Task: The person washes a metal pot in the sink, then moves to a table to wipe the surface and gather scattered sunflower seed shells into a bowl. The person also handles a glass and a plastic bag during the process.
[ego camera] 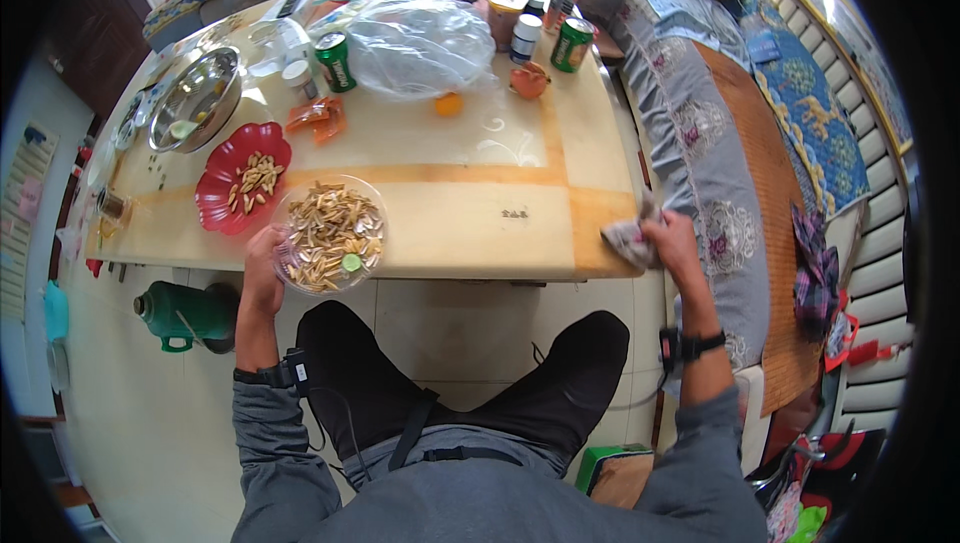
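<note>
My left hand (pixel 264 262) grips the left rim of a clear plastic bowl (pixel 381 222) at the table's front edge. The bowl holds a heap of tan shells or husks (pixel 322 220) and a small green round piece (pixel 351 263). At the table's front right corner, my right hand (pixel 673 239) is closed around a crumpled greyish cloth (pixel 632 238), which lies partly over the corner. Just beyond the bowl, to the left, a red petal-shaped dish (pixel 217 190) contains several tan nuts or seeds (pixel 259 177).
A steel bowl (pixel 217 104), orange packets (pixel 318 117), an orange fruit (pixel 449 103), a pomegranate (pixel 529 81), green cans (pixel 334 63) and a large clear plastic bag (pixel 420 40) stand farther back. A green thermos (pixel 184 310) is on the floor; a grey-covered sofa (pixel 694 160) flanks the table's right side.
</note>
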Action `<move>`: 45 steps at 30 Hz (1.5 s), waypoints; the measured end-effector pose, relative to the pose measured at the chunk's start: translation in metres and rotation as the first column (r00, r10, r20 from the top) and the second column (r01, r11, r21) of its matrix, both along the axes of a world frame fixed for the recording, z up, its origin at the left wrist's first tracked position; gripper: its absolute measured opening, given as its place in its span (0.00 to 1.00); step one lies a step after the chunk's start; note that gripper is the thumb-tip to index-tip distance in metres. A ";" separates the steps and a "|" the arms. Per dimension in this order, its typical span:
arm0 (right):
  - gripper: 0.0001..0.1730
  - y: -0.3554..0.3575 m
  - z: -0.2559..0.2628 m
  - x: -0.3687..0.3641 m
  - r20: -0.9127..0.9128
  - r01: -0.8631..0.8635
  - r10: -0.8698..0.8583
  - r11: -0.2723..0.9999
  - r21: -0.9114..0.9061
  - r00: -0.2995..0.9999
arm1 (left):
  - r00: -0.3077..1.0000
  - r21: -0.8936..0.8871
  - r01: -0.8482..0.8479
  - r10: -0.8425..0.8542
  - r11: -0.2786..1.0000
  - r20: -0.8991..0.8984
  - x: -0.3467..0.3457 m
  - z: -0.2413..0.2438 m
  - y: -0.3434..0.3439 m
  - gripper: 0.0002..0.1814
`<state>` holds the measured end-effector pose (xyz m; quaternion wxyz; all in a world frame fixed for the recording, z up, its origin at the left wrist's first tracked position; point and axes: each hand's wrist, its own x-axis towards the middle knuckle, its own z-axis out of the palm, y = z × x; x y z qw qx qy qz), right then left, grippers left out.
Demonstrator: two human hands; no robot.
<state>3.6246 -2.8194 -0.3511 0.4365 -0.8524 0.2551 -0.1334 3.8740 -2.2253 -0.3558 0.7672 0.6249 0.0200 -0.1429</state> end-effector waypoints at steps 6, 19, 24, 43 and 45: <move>0.20 0.061 0.062 -0.062 -0.338 0.047 -0.157 0.948 -0.314 0.928 | 0.999 0.011 0.023 -0.024 1.000 0.039 0.002 -0.002 0.002 0.07; 0.17 0.152 0.039 0.093 -0.108 0.006 -0.111 0.725 -0.689 0.988 | 0.997 0.026 0.071 -0.072 0.997 0.008 0.007 -0.004 0.000 0.08; 0.15 0.200 0.074 0.129 -0.430 -0.210 -0.196 0.652 -0.728 0.881 | 0.997 0.049 0.067 -0.069 0.997 0.028 0.007 -0.004 0.000 0.09; 0.26 0.354 0.000 0.282 0.068 -0.387 0.526 0.701 -0.599 0.848 | 0.999 -0.093 0.030 -0.032 0.995 -0.026 -0.049 0.011 0.056 0.09; 0.24 0.389 -0.001 0.288 0.078 -0.445 0.605 0.660 -0.606 0.792 | 1.000 -0.117 -0.011 0.008 0.993 -0.028 -0.069 0.012 0.072 0.09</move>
